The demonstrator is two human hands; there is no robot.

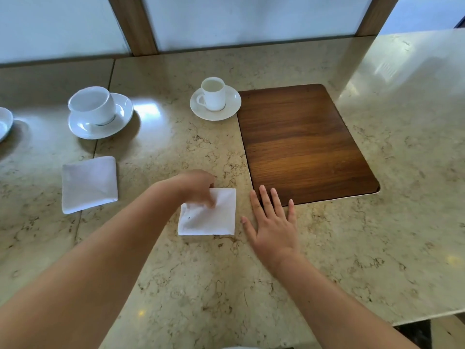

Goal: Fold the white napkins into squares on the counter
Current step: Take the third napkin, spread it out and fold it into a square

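Left hand (198, 186) reaches across from the left, fingers curled down and pinched on the upper left part of a small folded white cloth napkin (211, 217), which lies as a near square on the beige marbled stone tabletop (176, 285). Right hand (273, 222) lies flat on the tabletop just to the right of that napkin, palm down and fingers spread, close beside the napkin's right edge without clearly touching it; its fingertips overlap the near left corner of a dark brown wooden rectangular board (307, 144) set flush into the tabletop.

To the left, well apart from both hands, a second folded white cloth napkin (89, 183) lies as a slightly skewed square. Behind it a wide white ceramic cup (91, 104) leans tilted on a white saucer (123, 117). Farther right, a small white ceramic cup with a handle (213, 93) stands upright on its own white round saucer (231, 102), whose edge reaches the board's far left corner. At the far left edge part of another white dish (5, 122) shows.
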